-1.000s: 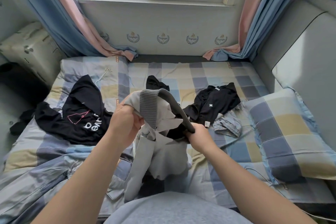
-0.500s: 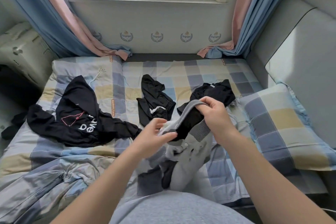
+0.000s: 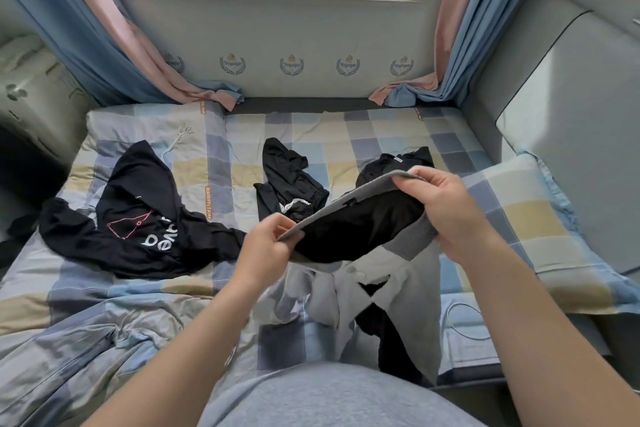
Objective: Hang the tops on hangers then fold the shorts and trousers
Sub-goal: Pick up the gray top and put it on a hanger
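I hold a grey top (image 3: 388, 284) with a ribbed hem above the bed, its opening stretched wide and its dark inside showing. My left hand (image 3: 266, 246) pinches the near-left edge of the hem. My right hand (image 3: 443, 208) grips the far-right edge. The rest of the top hangs down toward my lap. A black top with pink and white print (image 3: 138, 218) lies spread on the left. Black shorts with a white drawstring (image 3: 287, 184) lie in the middle. Another black garment (image 3: 388, 166) sits behind the grey top, mostly hidden. No hanger is in view.
The bed (image 3: 346, 135) has a checked sheet. A checked pillow (image 3: 526, 218) lies at the right, a rumpled duvet (image 3: 69, 333) at the near left. A white cable (image 3: 464, 319) runs by the pillow. Curtains (image 3: 131, 45) hang beside the window at the back.
Both hands shifted right along the grey top and pulled its ribbed hem open. The black shorts behind, hidden a second ago, are now exposed.
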`<action>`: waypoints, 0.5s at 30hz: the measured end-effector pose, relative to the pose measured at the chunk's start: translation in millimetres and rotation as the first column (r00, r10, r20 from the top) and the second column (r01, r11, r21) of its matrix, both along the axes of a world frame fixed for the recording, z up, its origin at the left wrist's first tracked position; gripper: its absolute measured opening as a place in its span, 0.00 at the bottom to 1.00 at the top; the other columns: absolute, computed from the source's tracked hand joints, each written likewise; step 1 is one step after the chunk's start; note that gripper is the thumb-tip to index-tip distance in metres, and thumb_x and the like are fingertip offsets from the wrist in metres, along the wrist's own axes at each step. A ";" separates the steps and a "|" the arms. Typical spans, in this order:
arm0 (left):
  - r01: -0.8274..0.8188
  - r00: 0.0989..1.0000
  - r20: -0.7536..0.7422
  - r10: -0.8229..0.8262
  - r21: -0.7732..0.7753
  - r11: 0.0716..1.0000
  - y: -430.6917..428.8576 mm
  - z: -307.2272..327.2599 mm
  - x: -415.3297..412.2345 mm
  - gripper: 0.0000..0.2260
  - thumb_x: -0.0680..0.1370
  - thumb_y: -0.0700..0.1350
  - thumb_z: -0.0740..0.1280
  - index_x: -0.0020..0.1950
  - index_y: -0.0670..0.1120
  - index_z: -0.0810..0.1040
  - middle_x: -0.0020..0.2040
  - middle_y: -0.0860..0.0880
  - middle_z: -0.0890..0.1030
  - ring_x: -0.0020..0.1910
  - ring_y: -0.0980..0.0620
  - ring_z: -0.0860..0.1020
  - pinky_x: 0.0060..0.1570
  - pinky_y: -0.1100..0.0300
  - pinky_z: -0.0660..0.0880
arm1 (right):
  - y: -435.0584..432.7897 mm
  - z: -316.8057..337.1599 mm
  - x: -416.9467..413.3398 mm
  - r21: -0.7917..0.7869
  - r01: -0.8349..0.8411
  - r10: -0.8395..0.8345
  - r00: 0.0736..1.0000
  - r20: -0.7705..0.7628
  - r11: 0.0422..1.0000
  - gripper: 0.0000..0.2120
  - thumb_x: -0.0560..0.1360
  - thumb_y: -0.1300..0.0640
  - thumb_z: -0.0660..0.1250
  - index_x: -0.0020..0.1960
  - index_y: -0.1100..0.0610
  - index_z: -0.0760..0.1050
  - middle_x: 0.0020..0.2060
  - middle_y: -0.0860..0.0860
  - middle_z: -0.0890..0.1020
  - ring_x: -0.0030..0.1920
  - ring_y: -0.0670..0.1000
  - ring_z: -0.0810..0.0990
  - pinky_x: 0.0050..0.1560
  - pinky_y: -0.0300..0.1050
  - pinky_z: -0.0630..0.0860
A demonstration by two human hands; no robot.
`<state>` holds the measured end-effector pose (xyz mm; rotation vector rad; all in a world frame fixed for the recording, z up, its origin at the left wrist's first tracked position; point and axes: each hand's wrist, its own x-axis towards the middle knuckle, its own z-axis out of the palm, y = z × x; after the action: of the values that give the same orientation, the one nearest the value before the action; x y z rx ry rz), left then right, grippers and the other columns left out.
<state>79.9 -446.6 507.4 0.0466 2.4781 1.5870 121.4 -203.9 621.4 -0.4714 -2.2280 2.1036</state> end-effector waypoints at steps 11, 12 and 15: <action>0.021 0.966 0.225 -0.130 0.433 0.901 -49.4 28.6 -12.2 0.16 0.76 0.52 0.66 0.53 0.41 0.81 0.47 0.36 0.83 0.44 0.42 0.82 0.45 0.51 0.78 | -10.2 -62.5 15.7 0.175 -0.092 0.060 0.982 0.178 0.980 0.14 0.84 0.52 0.60 0.52 0.64 0.74 0.43 0.67 0.76 0.45 0.55 0.74 0.49 0.61 0.74; 0.049 0.962 0.224 -0.155 0.417 0.908 -54.0 27.9 -11.9 0.18 0.76 0.54 0.66 0.55 0.40 0.80 0.50 0.36 0.83 0.49 0.39 0.82 0.53 0.47 0.76 | -16.4 -65.7 20.2 0.161 -0.099 0.070 0.982 0.176 0.982 0.14 0.84 0.52 0.61 0.51 0.64 0.73 0.43 0.67 0.76 0.45 0.55 0.74 0.49 0.61 0.74; 0.210 0.955 0.167 -0.243 0.193 0.958 -71.6 25.9 -14.8 0.24 0.71 0.66 0.67 0.47 0.44 0.77 0.38 0.46 0.76 0.39 0.49 0.74 0.43 0.52 0.69 | -32.5 -72.0 38.7 0.090 -0.104 0.089 0.983 0.158 0.990 0.09 0.79 0.58 0.69 0.44 0.60 0.73 0.36 0.54 0.77 0.39 0.50 0.76 0.42 0.46 0.73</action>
<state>65.0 -518.2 533.3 0.1908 2.1034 1.6203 160.1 -236.5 549.4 -0.5476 -2.4735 2.0551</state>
